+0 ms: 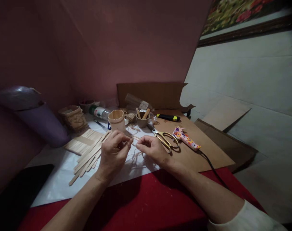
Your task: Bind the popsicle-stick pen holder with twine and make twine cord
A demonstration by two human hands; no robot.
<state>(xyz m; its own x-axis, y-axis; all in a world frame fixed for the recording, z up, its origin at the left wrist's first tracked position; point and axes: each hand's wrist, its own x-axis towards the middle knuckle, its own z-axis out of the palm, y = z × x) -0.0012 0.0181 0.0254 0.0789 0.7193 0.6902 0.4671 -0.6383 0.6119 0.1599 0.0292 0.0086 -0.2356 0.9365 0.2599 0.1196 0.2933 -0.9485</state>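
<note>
Over the white sheet (54, 179), my left hand (114, 152) and my right hand (153, 149) face each other with fingertips pinched. Thin tan twine (136, 157) runs between them, its loose strands hanging below. Just behind my left hand stands a round cup of wooden craft sticks (117, 120) with a scalloped rim. Loose craft sticks (88, 160) fan out left of that hand, beside a flat panel of joined sticks (82, 141). Gold-handled scissors (165, 138) lie open by my right hand. A floral-patterned glue gun (185, 138) rests farther right on cardboard.
A black and yellow utility knife (168, 117) lies on the cardboard sheet (208, 154). Behind stand a small pot (143, 121) holding sticks, a ball of twine (130, 117), plastic bottles (99, 111) and a decorated container (74, 118). The glue gun's cord (212, 166) crosses the right edge.
</note>
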